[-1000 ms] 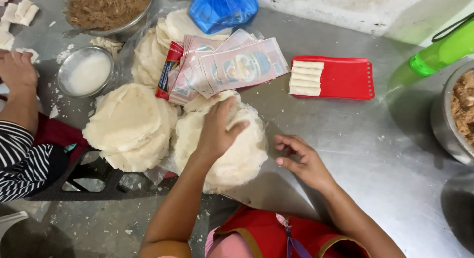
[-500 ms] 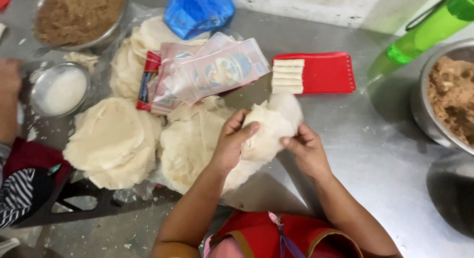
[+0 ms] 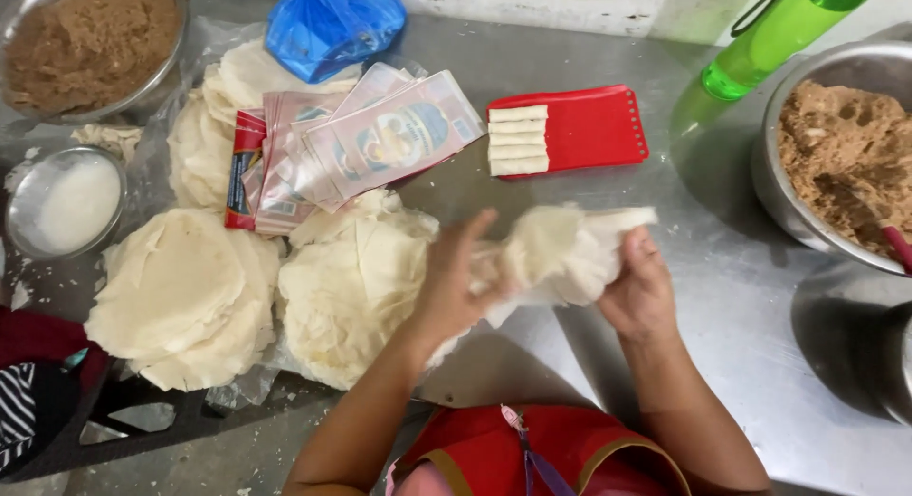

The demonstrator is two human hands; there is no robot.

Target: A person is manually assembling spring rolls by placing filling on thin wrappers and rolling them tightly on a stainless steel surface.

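Note:
Both my hands hold a thin pale round wrapper sheet (image 3: pixel 560 254) lifted above the steel table (image 3: pixel 589 382). My left hand (image 3: pixel 454 282) grips its left side with the fingers spread and blurred. My right hand (image 3: pixel 641 287) pinches its right edge. Just left of my hands lies a stack of the same wrappers (image 3: pixel 351 287), with another stack (image 3: pixel 185 296) further left. Several rolled wrappers (image 3: pixel 518 140) lie side by side on a red tray (image 3: pixel 589 125) beyond my hands.
A big steel bowl of brown filling (image 3: pixel 845 154) stands at the right, with a green bottle (image 3: pixel 769 35) behind it. Another bowl of brown filling (image 3: pixel 90 40), a small bowl of white liquid (image 3: pixel 66 201), empty packets (image 3: pixel 370 140) and a blue bag (image 3: pixel 328 21) lie at the left and back.
My left hand peeled a wrapper off the stack and lifted it. My right hand came off the table and took its other side. Both hands moved right and up with it.

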